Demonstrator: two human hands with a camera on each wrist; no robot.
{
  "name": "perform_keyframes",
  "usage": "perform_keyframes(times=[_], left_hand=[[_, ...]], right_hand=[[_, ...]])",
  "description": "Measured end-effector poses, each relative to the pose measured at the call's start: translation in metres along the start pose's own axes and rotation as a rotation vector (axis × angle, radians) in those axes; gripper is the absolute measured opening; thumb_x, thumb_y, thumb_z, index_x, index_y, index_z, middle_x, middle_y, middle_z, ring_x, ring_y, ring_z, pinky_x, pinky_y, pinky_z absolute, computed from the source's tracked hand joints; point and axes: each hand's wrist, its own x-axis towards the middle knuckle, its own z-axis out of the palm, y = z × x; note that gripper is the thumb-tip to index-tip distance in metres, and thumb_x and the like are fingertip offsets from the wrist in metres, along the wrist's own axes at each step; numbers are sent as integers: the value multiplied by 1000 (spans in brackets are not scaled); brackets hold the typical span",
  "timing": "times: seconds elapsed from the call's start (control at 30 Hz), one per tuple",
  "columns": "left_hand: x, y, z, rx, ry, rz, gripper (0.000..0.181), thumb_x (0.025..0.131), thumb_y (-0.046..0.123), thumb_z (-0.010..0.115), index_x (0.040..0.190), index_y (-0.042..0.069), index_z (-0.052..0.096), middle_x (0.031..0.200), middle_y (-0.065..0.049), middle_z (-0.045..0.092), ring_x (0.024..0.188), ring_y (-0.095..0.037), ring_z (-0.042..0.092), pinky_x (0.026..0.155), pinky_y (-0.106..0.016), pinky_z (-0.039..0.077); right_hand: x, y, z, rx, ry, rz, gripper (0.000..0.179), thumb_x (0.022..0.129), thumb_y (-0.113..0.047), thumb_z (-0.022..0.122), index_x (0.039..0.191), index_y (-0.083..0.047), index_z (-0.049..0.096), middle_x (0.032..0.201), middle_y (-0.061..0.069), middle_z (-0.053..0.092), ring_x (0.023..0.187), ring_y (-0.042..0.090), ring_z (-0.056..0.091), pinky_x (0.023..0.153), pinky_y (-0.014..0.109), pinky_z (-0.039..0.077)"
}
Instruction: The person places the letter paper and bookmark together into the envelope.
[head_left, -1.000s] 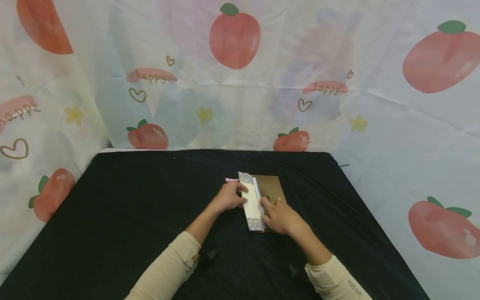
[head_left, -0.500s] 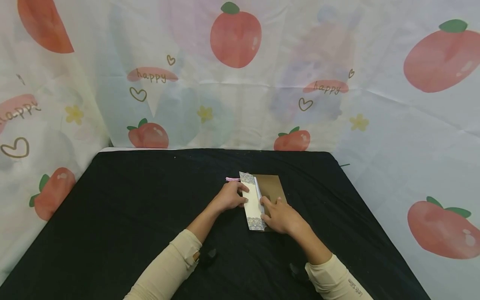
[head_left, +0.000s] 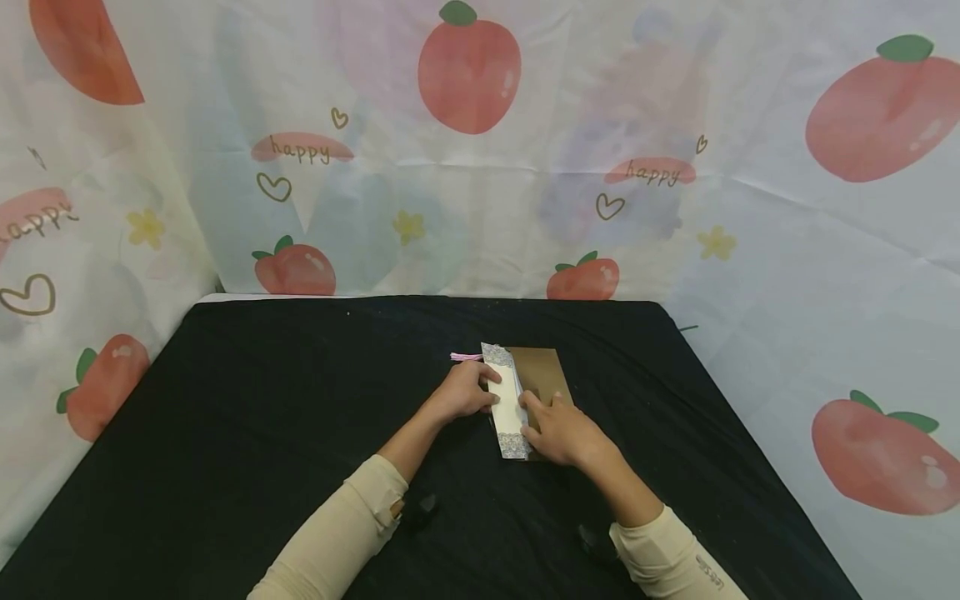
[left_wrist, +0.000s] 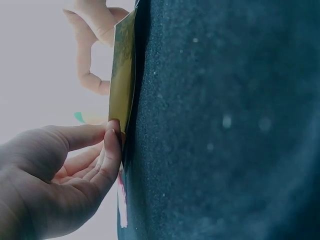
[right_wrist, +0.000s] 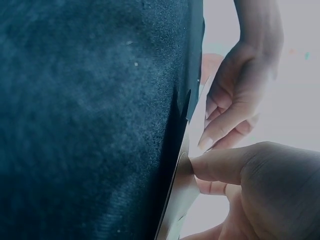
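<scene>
A flat brown paper piece (head_left: 542, 371) lies at the middle of the table, with a cream strip (head_left: 506, 400) along its left side. Grey lace-like print marks both ends of the strip. My left hand (head_left: 463, 390) pinches the strip's left edge between thumb and fingers; the left wrist view shows this pinch and a shiny gold-brown underside (left_wrist: 122, 75). From the other side my right hand (head_left: 562, 429) presses along the strip's right edge with forefinger and thumb. In the right wrist view, the thumb (right_wrist: 220, 166) meets the paper's edge.
A pink ribbon-like tassel (head_left: 465, 357) sticks out to the left at the strip's far end. Black cloth (head_left: 300, 433) covers the table. Behind and at both sides hangs a white curtain (head_left: 510, 217) printed with fruit.
The cream strip has shifted slightly right, my left hand along with it. The white band between strip and brown paper has narrowed. My right hand has stayed nearly in place.
</scene>
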Motion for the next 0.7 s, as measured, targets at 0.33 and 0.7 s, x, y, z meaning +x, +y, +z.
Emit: perform_keyframes(times=[0.33, 0.7], left_hand=[[4, 1, 2, 11, -15, 7, 29, 86, -6, 78, 114, -7, 72, 76, -6, 62, 57, -15, 69, 54, -22, 50], [6, 4, 5, -1, -25, -4, 29, 87, -5, 78, 116, -7, 71, 74, -9, 65, 57, -16, 68, 53, -22, 49]], right_hand=[[1, 2, 0, 6, -1, -1, 42, 104, -28, 63, 140, -13, 49, 127, 36, 54, 98, 41, 62, 79, 57, 51], [1, 2, 0, 19, -6, 13, 39, 104, -28, 63, 139, -16, 48, 125, 34, 54, 89, 37, 60, 76, 54, 51]])
